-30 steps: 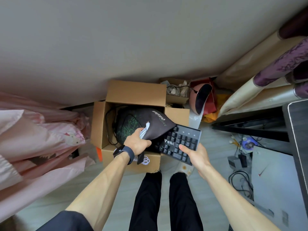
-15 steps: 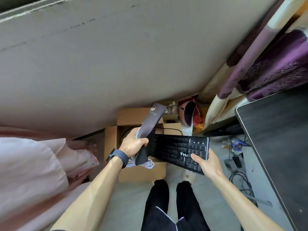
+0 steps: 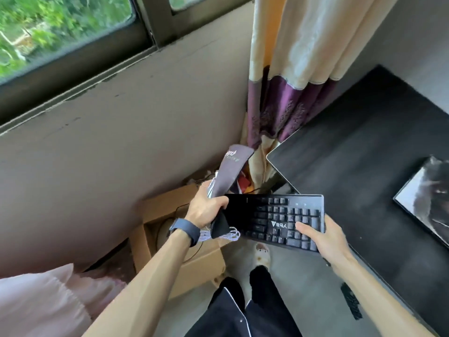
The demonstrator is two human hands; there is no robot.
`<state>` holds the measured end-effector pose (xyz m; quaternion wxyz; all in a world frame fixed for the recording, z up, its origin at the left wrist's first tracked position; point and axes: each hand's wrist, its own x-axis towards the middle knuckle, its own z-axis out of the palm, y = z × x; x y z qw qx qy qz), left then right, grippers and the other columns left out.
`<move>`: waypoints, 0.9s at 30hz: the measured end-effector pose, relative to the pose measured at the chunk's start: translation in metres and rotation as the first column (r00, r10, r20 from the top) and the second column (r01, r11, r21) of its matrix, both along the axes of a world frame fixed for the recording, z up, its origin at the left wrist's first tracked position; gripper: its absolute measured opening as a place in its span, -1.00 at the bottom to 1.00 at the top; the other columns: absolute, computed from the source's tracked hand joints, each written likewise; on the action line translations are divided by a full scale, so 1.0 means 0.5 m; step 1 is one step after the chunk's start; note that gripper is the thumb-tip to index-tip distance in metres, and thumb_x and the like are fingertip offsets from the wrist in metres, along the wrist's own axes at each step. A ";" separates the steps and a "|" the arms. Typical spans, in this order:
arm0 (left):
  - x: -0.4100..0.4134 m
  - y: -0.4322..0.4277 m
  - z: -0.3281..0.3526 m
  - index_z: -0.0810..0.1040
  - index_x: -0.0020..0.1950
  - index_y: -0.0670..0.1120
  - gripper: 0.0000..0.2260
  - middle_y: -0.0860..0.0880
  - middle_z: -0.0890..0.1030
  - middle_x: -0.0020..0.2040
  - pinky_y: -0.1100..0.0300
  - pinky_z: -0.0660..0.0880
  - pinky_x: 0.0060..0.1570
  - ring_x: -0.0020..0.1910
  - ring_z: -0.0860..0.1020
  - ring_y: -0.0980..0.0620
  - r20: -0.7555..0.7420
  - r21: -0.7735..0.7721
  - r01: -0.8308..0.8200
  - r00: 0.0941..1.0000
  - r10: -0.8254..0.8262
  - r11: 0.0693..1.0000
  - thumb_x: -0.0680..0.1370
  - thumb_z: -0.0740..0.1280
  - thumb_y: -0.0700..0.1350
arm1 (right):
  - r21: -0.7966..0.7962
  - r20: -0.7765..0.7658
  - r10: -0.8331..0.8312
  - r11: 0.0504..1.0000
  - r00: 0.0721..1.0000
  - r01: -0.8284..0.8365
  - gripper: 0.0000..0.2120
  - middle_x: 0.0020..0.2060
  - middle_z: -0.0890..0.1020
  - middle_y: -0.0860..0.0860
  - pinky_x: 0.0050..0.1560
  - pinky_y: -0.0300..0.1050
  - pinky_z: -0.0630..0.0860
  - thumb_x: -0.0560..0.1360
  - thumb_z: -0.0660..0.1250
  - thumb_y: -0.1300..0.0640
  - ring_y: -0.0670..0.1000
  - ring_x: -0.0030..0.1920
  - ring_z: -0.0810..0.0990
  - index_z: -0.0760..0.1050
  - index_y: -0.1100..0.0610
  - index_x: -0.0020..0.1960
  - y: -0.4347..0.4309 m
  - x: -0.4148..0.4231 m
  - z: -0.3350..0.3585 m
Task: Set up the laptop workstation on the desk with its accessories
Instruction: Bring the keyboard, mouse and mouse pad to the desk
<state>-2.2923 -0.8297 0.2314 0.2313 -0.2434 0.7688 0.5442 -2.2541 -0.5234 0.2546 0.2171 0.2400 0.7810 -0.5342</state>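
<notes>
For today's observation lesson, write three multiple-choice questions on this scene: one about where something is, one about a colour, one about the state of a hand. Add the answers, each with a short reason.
1. Where is the keyboard?
A. Flat on the desk
B. Held in the air by the right hand
C. Inside the cardboard box

2. What colour is the band across the cream curtain?
A. Green
B. Red
C. Purple

3. What is the left hand doing?
A. Gripping the folded mouse pad
B. Hanging open and empty
C. Pressing the keyboard's keys

Answers:
1 B: the right hand grips its right end, above the floor.
2 C: a purple band runs below the cream cloth.
3 A: its fingers wrap round the pad, together with a white cable.
</notes>
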 end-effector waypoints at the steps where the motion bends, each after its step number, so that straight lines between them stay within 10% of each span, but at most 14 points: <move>1: -0.016 0.014 0.020 0.48 0.08 0.06 -0.56 0.04 0.61 -0.08 0.03 0.47 -0.13 -0.14 0.53 -0.04 -0.027 0.013 0.015 1.000 -0.014 1.000 0.20 0.36 -0.02 | 0.008 -0.010 -0.027 1.000 1.000 0.027 -0.76 -0.03 0.72 -0.16 0.00 -0.11 0.56 0.48 0.53 0.11 -0.11 0.02 0.68 0.59 -0.10 0.09 0.019 0.006 0.018; 14: -0.108 0.343 0.264 0.40 0.33 0.15 -0.34 0.09 0.61 0.08 0.01 0.51 0.17 0.10 0.55 0.01 -0.316 0.153 0.183 0.940 -0.127 0.971 0.21 0.39 -0.04 | -0.178 -0.174 -0.565 0.824 0.807 0.538 -0.67 0.10 0.74 -0.03 0.27 0.12 0.53 0.48 0.49 0.18 0.05 0.14 0.70 0.62 -0.01 0.22 0.337 0.174 0.208; 27: 0.058 0.677 0.210 0.37 0.26 0.12 -0.35 -0.03 0.64 -0.01 -0.02 0.59 0.02 -0.04 0.61 -0.08 -0.112 0.045 0.310 0.946 -0.303 0.950 0.16 0.38 0.01 | -0.316 0.067 -0.846 0.486 0.530 0.815 -0.71 0.13 0.69 0.00 0.06 0.02 0.53 0.49 0.50 0.15 0.05 0.12 0.64 0.57 -0.04 0.17 0.661 0.364 0.075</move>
